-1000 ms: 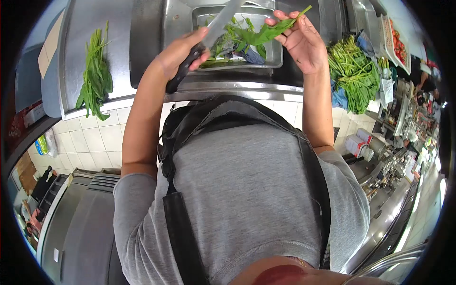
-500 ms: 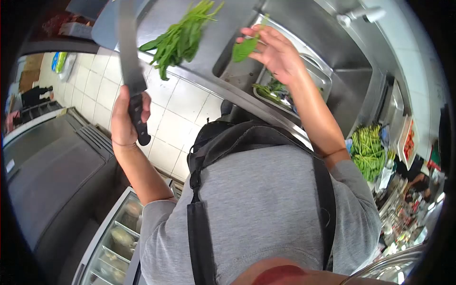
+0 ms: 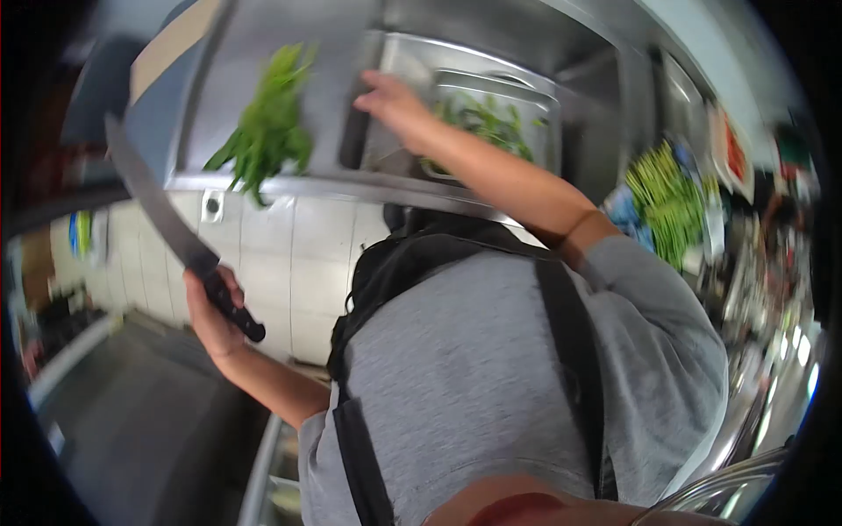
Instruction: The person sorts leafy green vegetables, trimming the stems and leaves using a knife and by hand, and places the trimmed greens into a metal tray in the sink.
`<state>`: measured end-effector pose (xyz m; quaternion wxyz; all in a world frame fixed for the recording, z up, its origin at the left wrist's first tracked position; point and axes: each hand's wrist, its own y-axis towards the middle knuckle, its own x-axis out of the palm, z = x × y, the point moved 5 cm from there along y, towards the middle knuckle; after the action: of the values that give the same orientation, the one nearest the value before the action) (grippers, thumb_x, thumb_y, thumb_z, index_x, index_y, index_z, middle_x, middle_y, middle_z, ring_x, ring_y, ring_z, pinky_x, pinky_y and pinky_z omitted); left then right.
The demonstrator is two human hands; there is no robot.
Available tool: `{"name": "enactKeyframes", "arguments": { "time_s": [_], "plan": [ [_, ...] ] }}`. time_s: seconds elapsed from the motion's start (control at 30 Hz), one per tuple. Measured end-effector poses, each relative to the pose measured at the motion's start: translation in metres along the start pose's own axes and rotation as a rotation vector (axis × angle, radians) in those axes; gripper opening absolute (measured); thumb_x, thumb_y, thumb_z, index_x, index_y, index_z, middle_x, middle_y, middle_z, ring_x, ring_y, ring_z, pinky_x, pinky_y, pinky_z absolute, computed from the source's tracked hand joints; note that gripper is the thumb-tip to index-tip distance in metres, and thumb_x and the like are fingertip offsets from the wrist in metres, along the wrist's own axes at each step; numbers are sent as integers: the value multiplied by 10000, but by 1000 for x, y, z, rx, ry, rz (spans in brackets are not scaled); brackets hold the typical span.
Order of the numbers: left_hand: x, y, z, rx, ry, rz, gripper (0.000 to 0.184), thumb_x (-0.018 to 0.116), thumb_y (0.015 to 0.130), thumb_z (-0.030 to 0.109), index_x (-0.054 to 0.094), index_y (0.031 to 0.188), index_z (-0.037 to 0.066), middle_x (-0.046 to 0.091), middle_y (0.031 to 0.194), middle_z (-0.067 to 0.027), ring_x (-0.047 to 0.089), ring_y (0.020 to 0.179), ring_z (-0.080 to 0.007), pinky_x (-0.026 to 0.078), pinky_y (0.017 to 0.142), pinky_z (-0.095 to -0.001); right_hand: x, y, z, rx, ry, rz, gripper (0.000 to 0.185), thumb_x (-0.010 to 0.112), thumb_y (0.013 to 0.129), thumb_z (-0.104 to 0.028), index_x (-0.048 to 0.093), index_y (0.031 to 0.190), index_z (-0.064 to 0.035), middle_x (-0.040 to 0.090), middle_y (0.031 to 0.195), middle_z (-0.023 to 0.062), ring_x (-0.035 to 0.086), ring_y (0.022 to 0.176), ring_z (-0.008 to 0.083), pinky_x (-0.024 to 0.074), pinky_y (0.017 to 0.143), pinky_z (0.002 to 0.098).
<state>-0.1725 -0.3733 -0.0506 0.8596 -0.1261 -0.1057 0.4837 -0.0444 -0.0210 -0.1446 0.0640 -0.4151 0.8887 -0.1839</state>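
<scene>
One knife (image 3: 163, 203), left of the sink (image 3: 592, 110), has the left hand (image 3: 209, 317) wrapped around its handle (image 3: 228, 302). It looks stiff, sharp and a bit heavy; hold only the handle. Also left of the sink, greens (image 3: 274, 131) lie on the counter (image 3: 330, 114), likely soft and light; hold the stems. Leaves poke past the front edge, but there is room toward the sink. The right hand (image 3: 395, 103) is over the sink's left rim, fingers apart, with nothing I can see in it.

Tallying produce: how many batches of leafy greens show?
3: a bunch on the counter; greens in the tray, partly hidden by the right forearm; a pile right of the sink.
</scene>
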Motion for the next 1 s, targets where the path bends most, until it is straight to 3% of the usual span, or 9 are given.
{"name": "enactKeyframes", "arguments": {
  "time_s": [0.07, 0.27, 0.3, 0.5, 0.53, 0.6, 0.73, 0.87, 1.0],
  "plan": [
    [9, 14, 9, -17, 64, -90, 542, 393, 1001, 572, 553, 897, 65, 529, 693, -32, 462, 537, -106, 351, 491, -233, -24, -25, 10, -146, -82, 97, 611, 655, 899, -195, 419, 1454, -92, 468, 1419, 180, 447, 1306, 284, 378, 1071, 402],
    [69, 37, 46, 98, 165, -304, 535, 394, 997, 579, 542, 964, 66, 522, 721, -23, 449, 564, -108, 340, 515, -242, -98, -128, 10, -319, -450, 354, 546, 640, 899, -187, 466, 1410, -102, 387, 1469, 220, 486, 1268, 328, 424, 1030, 403],
    [83, 35, 49, 167, 126, -338, 524, 410, 1000, 562, 557, 978, 59, 535, 720, -30, 462, 567, -97, 351, 515, -230, -110, -151, 8, -361, -486, 425, 538, 664, 852, -143, 512, 1362, -62, 372, 1474, 241, 372, 1362, 404, 343, 1113, 427],
    [232, 18, 52, 202, 36, -447, 491, 450, 991, 535, 550, 1065, 60, 497, 726, -35, 441, 610, -105, 343, 547, -228, -236, -253, 31, -446, -634, 589, 386, 635, 847, -72, 625, 1232, -99, 472, 1423, 168, 469, 1284, 373, 396, 1069, 419],
    [255, 9, 51, 235, 48, -509, 501, 454, 990, 533, 541, 1102, 54, 494, 728, -37, 439, 613, -105, 342, 548, -229, -257, -274, 32, -472, -695, 687, 288, 632, 827, -47, 676, 1110, -79, 595, 1284, 144, 546, 1192, 356, 436, 1021, 420],
    [299, -13, 44, 305, 68, -624, 527, 461, 987, 530, 523, 1176, 41, 489, 733, -41, 435, 620, -105, 340, 550, -230, -310, -315, 33, -546, -796, 810, 256, 633, 810, 6, 699, 1045, -70, 673, 1128, 123, 608, 1100, 322, 467, 957, 393],
    [375, -64, 10, 258, 81, -660, 534, 489, 993, 478, 471, 1305, 45, 495, 742, -51, 445, 626, -104, 352, 546, -225, -421, -399, 41, -435, -843, 1165, 202, 651, 779, 23, 709, 954, -61, 697, 965, 119, 623, 972, 321, 480, 874, 377],
    [452, -124, -20, 161, 48, -799, 521, 483, 1000, 467, 453, 1309, 48, 506, 756, -59, 451, 625, -107, 355, 543, -224, -509, -437, 48, -446, -1058, 1208, 200, 644, 788, 36, 705, 939, -81, 679, 951, 104, 605, 928, 317, 475, 829, 392],
    [502, -168, -42, 176, 89, -839, 514, 461, 1003, 474, 466, 1273, 37, 510, 717, -49, 440, 588, -99, 340, 528, -219, -554, -430, 49, -515, -1229, 1016, 233, 647, 762, 24, 717, 922, -131, 640, 925, 67, 572, 915, 302, 460, 806, 405]
  ]
}}
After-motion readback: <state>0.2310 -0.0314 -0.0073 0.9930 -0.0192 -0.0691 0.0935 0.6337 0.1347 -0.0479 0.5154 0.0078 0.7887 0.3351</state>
